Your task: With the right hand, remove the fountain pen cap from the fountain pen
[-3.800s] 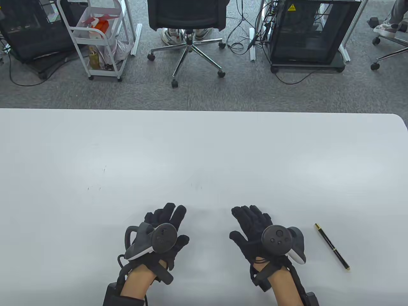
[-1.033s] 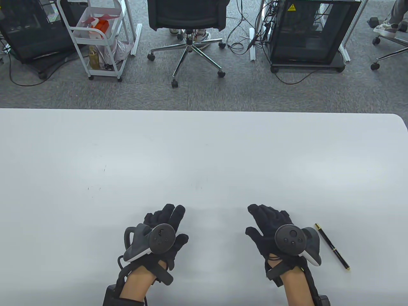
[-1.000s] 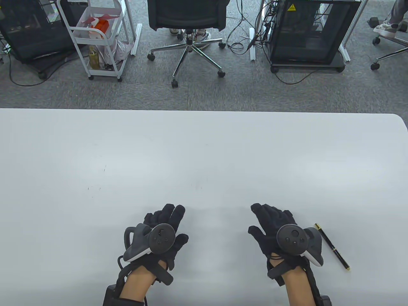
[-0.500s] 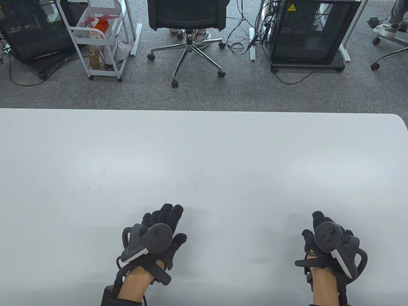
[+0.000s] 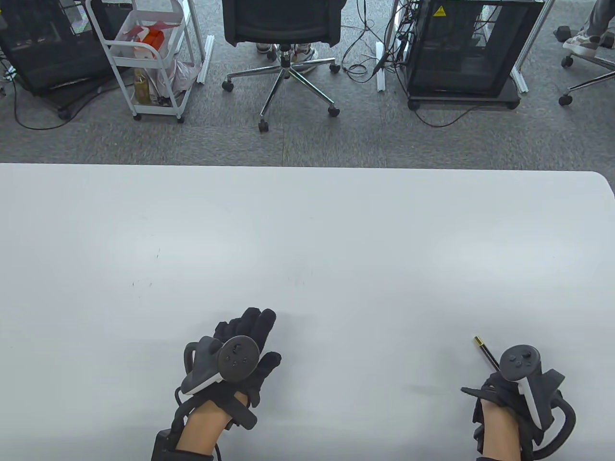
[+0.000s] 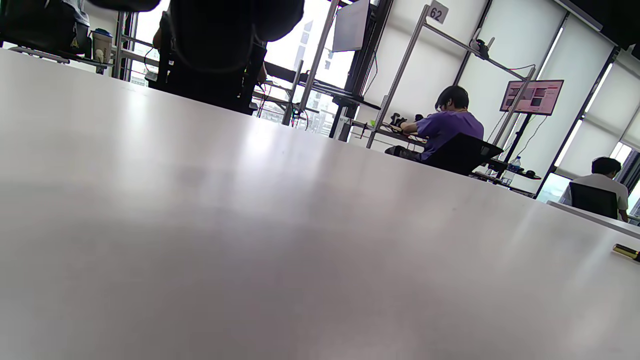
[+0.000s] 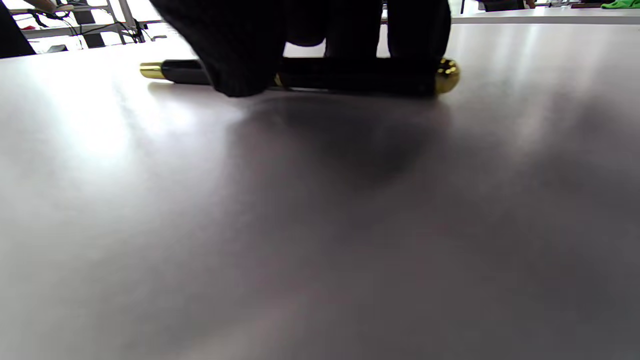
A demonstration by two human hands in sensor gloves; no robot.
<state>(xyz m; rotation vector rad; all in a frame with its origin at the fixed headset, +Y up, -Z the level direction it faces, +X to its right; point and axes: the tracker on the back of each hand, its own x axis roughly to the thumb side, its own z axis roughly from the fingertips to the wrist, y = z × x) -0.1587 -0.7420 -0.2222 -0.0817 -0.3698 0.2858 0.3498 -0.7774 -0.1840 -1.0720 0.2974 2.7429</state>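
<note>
White table [image 5: 307,230] is carrying both hands near its front edge. Over on its right side, the right hand [image 5: 509,394] is lying over the fountain pen [image 5: 485,351]; from above only the pen's gold-tipped far end is showing, while the right wrist view is showing fingers [image 7: 240,55] closing around the black barrel [image 7: 350,75], which is lying flat. Well apart, the left hand [image 5: 245,350] is resting flat, fingers spread, holding nothing.

Gloved fingers [image 7: 240,55] wrap black-gold fountain pen [image 7: 320,75] on table [image 7: 320,225].
</note>
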